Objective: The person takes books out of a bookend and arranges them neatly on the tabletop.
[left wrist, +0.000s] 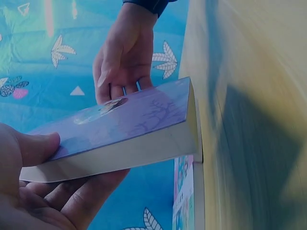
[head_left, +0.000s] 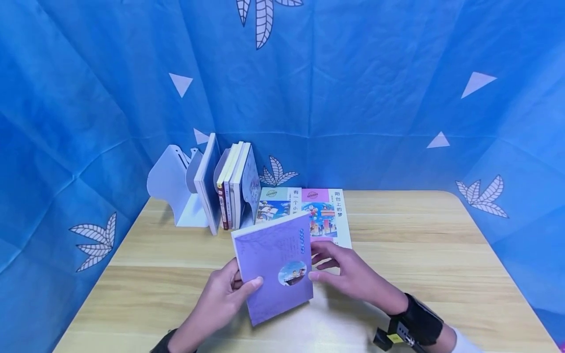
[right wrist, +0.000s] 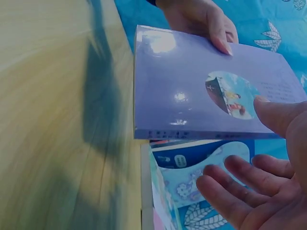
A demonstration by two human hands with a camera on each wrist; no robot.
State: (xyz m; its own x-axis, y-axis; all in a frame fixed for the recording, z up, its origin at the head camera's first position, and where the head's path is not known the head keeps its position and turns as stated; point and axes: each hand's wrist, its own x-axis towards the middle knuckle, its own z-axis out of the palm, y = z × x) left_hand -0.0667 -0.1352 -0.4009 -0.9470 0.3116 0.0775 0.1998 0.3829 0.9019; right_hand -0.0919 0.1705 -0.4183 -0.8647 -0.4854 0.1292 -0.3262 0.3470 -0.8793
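Observation:
A purple book (head_left: 269, 279) is held tilted above the table, its cover with an oval picture facing up toward me. My left hand (head_left: 222, 294) grips its left edge, thumb on the cover and fingers underneath, as the left wrist view shows. At the spine side is my right hand (head_left: 348, 274). Its thumb (right wrist: 278, 115) lies over or against the cover's edge; whether it touches is hard to tell. The other right fingers (right wrist: 254, 177) are spread loosely below the spine, apart from the book.
Behind the purple book, two illustrated books lie flat, one with a pink cover (head_left: 322, 196) and one with a green cover (head_left: 275, 193). At the back left, a white book rack (head_left: 169, 181) holds several upright books (head_left: 234, 191). A blue patterned cloth (head_left: 353, 98) hangs behind the wooden table (head_left: 419, 235).

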